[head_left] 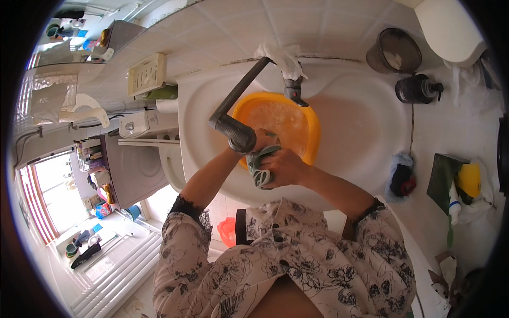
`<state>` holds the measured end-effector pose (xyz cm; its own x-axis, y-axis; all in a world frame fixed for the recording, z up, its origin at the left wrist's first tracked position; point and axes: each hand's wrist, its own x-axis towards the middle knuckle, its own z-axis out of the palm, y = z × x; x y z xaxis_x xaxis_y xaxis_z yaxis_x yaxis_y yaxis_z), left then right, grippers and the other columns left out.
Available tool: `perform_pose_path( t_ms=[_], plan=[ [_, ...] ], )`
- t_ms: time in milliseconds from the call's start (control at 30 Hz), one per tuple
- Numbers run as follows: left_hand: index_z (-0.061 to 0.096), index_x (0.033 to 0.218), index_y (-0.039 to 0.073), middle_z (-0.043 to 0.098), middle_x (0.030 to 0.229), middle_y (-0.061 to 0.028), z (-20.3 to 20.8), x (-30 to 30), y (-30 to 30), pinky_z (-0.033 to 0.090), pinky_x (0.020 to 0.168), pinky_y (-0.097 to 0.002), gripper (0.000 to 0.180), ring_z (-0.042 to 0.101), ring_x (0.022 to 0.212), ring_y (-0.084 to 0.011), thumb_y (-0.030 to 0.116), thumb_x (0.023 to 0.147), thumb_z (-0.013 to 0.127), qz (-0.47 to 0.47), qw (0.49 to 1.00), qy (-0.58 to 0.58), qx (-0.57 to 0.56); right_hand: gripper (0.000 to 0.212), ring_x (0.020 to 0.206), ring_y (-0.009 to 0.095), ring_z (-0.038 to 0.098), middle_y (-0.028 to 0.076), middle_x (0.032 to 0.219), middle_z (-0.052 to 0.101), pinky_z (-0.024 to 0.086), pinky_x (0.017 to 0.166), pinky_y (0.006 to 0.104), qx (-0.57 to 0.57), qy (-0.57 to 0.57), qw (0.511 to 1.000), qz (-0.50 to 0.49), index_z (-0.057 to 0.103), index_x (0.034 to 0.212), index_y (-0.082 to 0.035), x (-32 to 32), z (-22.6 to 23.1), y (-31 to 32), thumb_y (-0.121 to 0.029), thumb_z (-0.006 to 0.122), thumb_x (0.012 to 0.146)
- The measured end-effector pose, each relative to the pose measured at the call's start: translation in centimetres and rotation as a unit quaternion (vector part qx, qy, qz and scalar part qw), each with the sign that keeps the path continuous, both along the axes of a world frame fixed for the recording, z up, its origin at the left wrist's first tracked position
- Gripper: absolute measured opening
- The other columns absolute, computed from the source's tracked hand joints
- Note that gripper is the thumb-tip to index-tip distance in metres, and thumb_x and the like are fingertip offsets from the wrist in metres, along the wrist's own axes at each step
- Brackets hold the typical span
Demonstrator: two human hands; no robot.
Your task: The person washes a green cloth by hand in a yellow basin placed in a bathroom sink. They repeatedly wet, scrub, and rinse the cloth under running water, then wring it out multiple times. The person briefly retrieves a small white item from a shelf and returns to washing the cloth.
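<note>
A crumpled grey-green cloth point(256, 160) – bunched and creased, with a pale looped cord point(262, 178) – sits over the near rim of the orange basin point(316, 138). Its long axis runs roughly toward the person's body, corded end nearest. The right hand point(286, 167) curls its fingers around it; the left hand's point(265, 140) finger grip – partly hidden – cannot be told.

overexposed window point(67, 185) at left, soft daylight, curved fisheye distortion, black corners

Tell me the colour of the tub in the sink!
The tub is orange-yellow, seen best in the head view.
</note>
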<state>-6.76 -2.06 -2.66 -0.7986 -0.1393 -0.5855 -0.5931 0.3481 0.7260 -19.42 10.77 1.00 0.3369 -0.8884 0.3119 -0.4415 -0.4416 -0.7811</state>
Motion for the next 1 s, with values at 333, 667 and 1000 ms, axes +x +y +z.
perform_pose_path(
  t_ms=[333, 667, 1000],
  plan=[
    [0.054, 0.111, 0.007, 0.061, 0.093, -0.0034, -0.7, 1.6, 3.2, 0.048, 0.070, -0.0266, 0.043, 0.059, 0.082, -0.0133, 0.040, 0.083, 0.057, 0.504, 0.807, -0.081, 0.298, 0.038, 0.090, 0.020, 0.060, 0.008, 0.099, 0.062, 0.048, 0.082, 0.0330, 0.469, -0.630, 0.575, -0.229, 0.056, 0.105, -0.005, -2.1, -3.2, 3.9, -0.031, 0.064, 0.078],
    [0.055, 0.099, 0.005, 0.060, 0.087, -0.0080, -7.3, 10.5, 3.1, 0.048, 0.067, -0.0338, 0.035, 0.059, 0.077, -0.0198, 0.020, 0.070, 0.070, 0.510, 0.800, 0.038, -0.312, 0.042, 0.107, 0.021, 0.052, 0.010, 0.117, 0.053, 0.042, 0.092, 0.0378, 0.422, -0.742, 0.416, -0.314, 0.049, 0.118, -0.005, -4.3, -5.0, 11.3, -0.036, 0.046, 0.089],
    [0.051, 0.086, 0.003, 0.060, 0.080, -0.0077, -9.4, 13.8, 3.8, 0.046, 0.063, -0.0301, 0.025, 0.059, 0.072, -0.0158, 0.006, 0.067, 0.067, 0.547, 0.828, 0.047, -0.115, 0.042, 0.104, 0.022, 0.054, 0.011, 0.115, 0.054, 0.042, 0.093, 0.0375, 0.520, -0.666, 0.459, -0.274, 0.051, 0.115, -0.004, -3.9, -6.6, 9.5, -0.036, 0.040, 0.090]
  ],
)
